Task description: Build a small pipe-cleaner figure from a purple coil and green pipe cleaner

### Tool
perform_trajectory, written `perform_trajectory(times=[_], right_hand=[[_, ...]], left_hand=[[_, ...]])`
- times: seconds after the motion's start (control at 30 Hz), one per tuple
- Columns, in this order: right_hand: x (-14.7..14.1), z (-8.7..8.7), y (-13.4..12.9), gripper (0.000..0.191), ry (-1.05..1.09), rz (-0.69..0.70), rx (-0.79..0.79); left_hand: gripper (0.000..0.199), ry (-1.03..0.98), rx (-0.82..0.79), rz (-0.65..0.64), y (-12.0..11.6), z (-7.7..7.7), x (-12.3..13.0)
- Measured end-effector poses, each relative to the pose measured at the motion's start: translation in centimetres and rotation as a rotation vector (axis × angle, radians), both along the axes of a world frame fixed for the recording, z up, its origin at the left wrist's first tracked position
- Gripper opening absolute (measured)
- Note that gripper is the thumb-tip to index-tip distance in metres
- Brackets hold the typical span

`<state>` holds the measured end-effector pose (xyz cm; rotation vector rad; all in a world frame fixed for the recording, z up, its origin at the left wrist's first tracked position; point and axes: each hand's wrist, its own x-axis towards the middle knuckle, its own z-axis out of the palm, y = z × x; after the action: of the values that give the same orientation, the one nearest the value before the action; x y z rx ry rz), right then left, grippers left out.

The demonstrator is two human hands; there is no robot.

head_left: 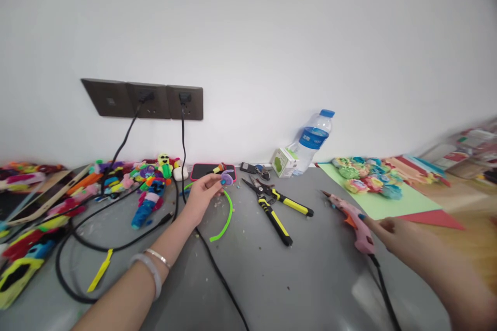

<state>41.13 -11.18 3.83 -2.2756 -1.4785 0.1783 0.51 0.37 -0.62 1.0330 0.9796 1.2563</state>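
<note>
My left hand (202,194) pinches a small purple curled piece (228,178) above the grey table (310,269). A bright green fuzzy strip (227,220) curves down beside it. My right hand (388,232) is at the rear of a pink glue gun (359,227), its fingertips touching or very close to it; whether they grip it is unclear. The gun's nozzle points up and left, and a black cord runs from its lower end. Between my hands lie pliers with yellow and black handles (274,217).
Colourful fuzzy figures (149,199) and black cables (217,264) cover the left. At the wall are a phone (200,170), keys (265,175), a small box (284,163) and a leaning bottle (313,139). Paper flowers (368,173) rest on green paper (411,201) at right.
</note>
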Motion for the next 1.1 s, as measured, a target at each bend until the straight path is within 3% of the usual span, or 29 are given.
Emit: perform_trajectory(times=[0.07, 0.17, 0.23, 0.3, 0.43, 0.6, 0.73, 1.1], right_hand=[[-2.5, 2.7, 0.6, 0.039, 0.045, -0.025, -0.146], [-8.4, 6.3, 2.3, 0.029, 0.104, 0.150, -0.032], [-12.6, 7.2, 4.1, 0.027, 0.182, 0.318, 0.115], [-16.2, 6.6, 6.1, 0.020, 0.258, 0.489, 0.172], [-20.5, 3.1, 10.3, 0.011, 0.433, 0.730, 0.180], [-21.2, 0.7, 13.0, 0.017, 0.670, 0.845, 0.036], [-20.3, 0.5, 13.3, 0.022, 0.729, 0.881, -0.095], [-20.2, 0.9, 12.8, 0.017, 0.615, 0.896, -0.113]], left_hand=[[0.029, 0.010, 0.013, -0.006, 0.0, 0.0, 0.0], [0.026, 0.030, 0.034, -0.016, 0.0, 0.1, 0.0], [0.024, 0.051, 0.051, -0.025, -0.1, 0.2, 0.1], [0.023, 0.072, 0.067, -0.025, -0.2, 0.3, 0.1], [0.022, 0.103, 0.068, -0.018, -0.3, 0.4, 0.1], [0.025, 0.097, 0.028, -0.005, -0.3, 0.2, 0.1], [0.028, 0.094, 0.018, 0.025, -0.1, -0.2, 0.0], [0.025, 0.137, 0.041, 0.013, -0.1, 0.0, 0.1]])
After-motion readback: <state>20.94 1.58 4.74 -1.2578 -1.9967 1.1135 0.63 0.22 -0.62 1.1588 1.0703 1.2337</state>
